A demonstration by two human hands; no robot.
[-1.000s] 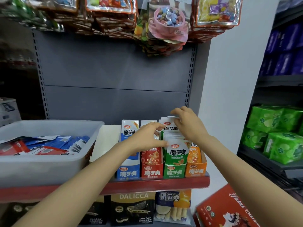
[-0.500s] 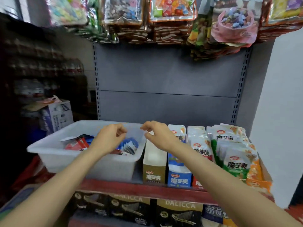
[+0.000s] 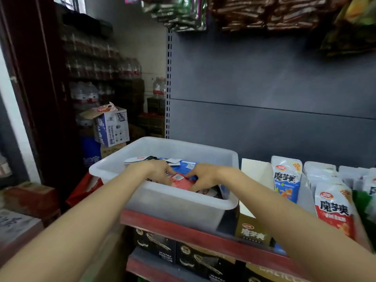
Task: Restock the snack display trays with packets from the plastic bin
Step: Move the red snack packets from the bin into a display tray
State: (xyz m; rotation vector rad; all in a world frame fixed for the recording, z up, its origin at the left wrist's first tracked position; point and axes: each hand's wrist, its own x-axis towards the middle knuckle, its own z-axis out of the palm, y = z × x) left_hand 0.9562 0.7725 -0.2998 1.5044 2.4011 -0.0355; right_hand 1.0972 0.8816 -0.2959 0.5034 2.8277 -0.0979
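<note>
Your left hand (image 3: 157,171) and right hand (image 3: 205,177) inside plastic bin (image 3: 175,202); fingers curled, pinching red packet (image 3: 180,181) between fingertips (blue packets (image 3: 188,165) just beyond).

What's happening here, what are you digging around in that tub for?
A person is restocking shelf snacks. Both hands, left hand and right hand, are down in the white plastic bin on the shelf, touching a red packet among the loose ones. The display trays stand just right of the bin.

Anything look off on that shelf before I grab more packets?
One thing: the brown display tray next to the plastic bin shows no packets, unlike the stocked blue tray beside it. Packets in the bin lie jumbled. Nothing looks spilled or damaged.
</note>
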